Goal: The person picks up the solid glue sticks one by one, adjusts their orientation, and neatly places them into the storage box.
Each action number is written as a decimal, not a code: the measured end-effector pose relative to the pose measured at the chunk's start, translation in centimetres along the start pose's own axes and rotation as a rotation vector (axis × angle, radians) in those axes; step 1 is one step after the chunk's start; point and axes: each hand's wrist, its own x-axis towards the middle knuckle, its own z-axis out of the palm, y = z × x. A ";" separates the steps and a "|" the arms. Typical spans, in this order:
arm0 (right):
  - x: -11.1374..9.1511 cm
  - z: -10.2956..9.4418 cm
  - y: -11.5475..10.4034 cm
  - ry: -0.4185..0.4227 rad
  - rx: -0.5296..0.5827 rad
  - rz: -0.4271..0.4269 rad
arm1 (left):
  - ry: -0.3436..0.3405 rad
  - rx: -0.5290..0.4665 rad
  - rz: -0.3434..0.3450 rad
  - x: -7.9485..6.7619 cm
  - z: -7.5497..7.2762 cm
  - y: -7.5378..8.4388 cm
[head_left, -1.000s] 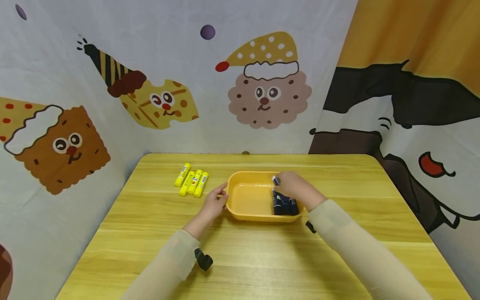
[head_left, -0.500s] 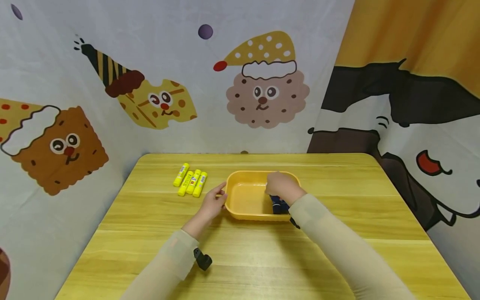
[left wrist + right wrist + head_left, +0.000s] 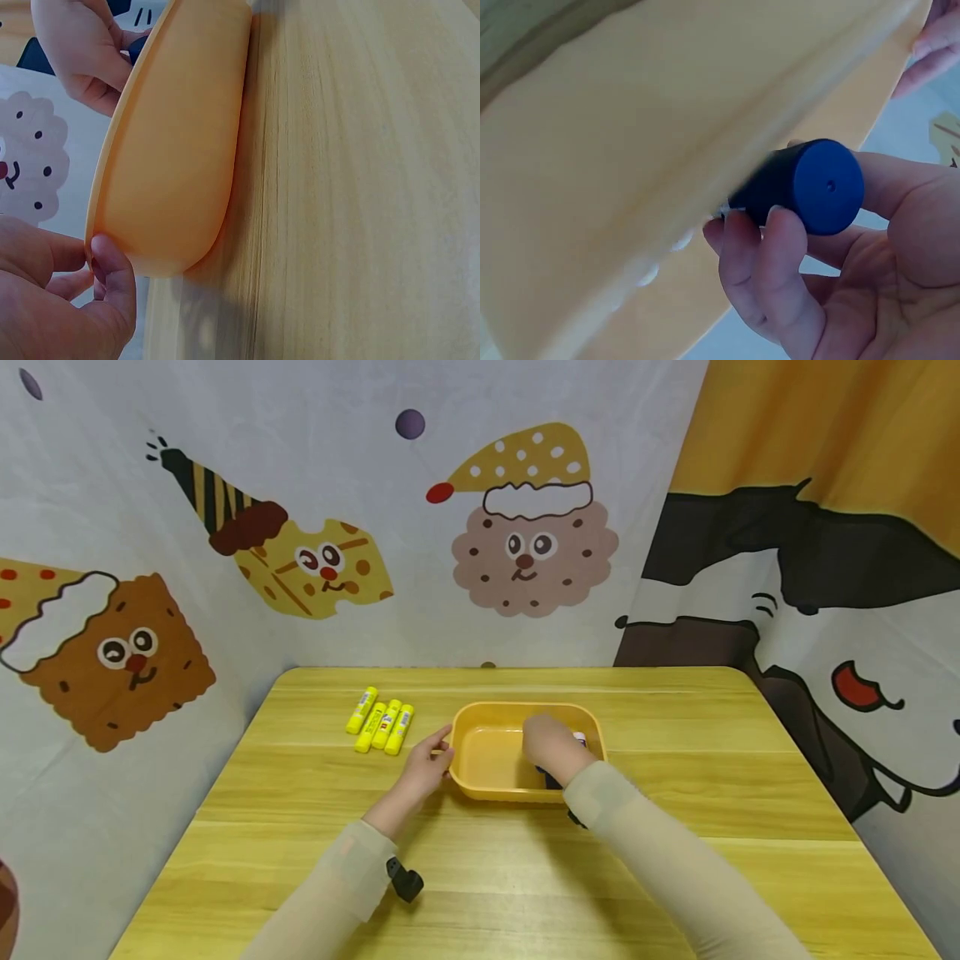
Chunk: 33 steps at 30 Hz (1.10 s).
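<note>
My left hand (image 3: 429, 767) pinches the left rim of a yellow-orange plastic basin (image 3: 487, 793), thumb outside, as the left wrist view shows. Inside the basin, toward its right half, my right hand (image 3: 553, 747) grips a dark blue glue stick (image 3: 826, 187) whose round base faces the right wrist camera. Most of that stick is hidden by the fingers and the basin's rim. More dark blue sticks (image 3: 552, 780) lie under and beside the right hand, partly covered by it. White ends (image 3: 649, 274) of sticks peek over the rim in the right wrist view.
Several yellow glue sticks (image 3: 386, 727) lie side by side on the wooden table (image 3: 480, 877), left of the basin. A cloth backdrop (image 3: 420, 568) with cartoon figures hangs behind the table and along its sides.
My right hand has moved left and slightly toward me inside the basin, carrying the dark blue glue stick. A white stick end now shows to its right. My left hand stays on the rim.
</note>
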 end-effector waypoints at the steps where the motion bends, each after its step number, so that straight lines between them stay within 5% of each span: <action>1: -0.1 0.2 -0.1 0.014 -0.004 -0.004 | 0.000 0.000 -0.002 0.0 0.0 0.0; 13: -0.8 1.8 -0.1 0.137 -0.049 -0.043 | 0.005 0.018 -0.007 0.0 0.0 0.0; 24: -0.7 1.3 0.0 0.054 0.009 -0.018 | 0.005 0.015 0.004 0.1 0.1 -0.1; 33: -0.5 1.9 -0.2 0.078 -0.035 -0.007 | 0.009 0.015 0.003 0.2 0.1 -0.2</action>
